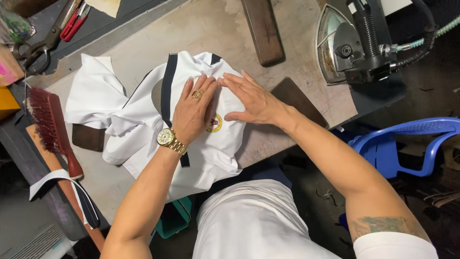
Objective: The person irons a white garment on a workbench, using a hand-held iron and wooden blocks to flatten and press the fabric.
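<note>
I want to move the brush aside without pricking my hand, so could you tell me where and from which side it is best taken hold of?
Probably best to grip the brush by its reddish wooden handle, the narrow end nearest the person. Come from above on the right, table side: the bristles face left, and the handle lies flat and uncovered. Both the left hand and right hand lie flat on the white garment.

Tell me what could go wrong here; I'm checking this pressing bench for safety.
The steam iron sits on its rest close to the right hand; if hot, a sideways reach might touch it. The white garment hangs over the table edge and could slide off once both hands, including the left hand, lift.
</note>
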